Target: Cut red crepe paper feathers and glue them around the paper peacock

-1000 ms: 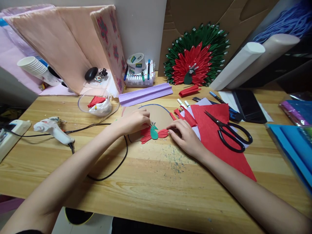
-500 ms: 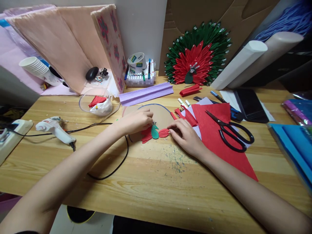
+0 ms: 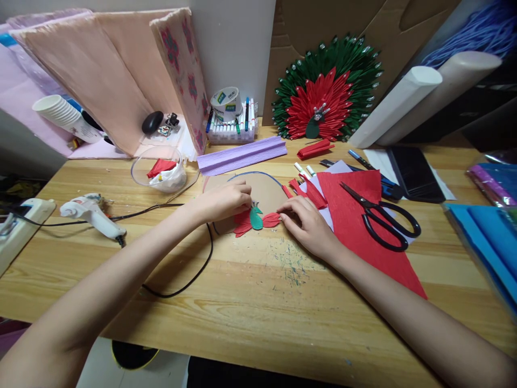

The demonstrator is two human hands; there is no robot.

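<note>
A green bird-shaped paper cutout (image 3: pixel 256 220) with a small silver crown lies near the lower edge of a round cardboard disc (image 3: pixel 264 186). Red paper petals (image 3: pixel 242 222) fan out to its left, and another red petal (image 3: pixel 271 220) extends to its right. My left hand (image 3: pixel 232 200) rests over the left petals beside the crown, fingers bent down and together; its fingertips are partly hidden. With thumb and index finger, my right hand (image 3: pixel 302 218) pinches the outer end of the right petal.
Black scissors (image 3: pixel 383 221) lie on a red paper sheet (image 3: pixel 388 264) at right. At left are a white glue gun (image 3: pixel 91 215) and its black cable. Behind stand a clear bowl (image 3: pixel 177 180), a marker box (image 3: pixel 232 134) and a green-and-red paper peacock (image 3: pixel 327 94).
Both hands stay almost where they were. The left fingers have shifted very slightly, showing a little more of the crown; the camera view has moved a touch.
</note>
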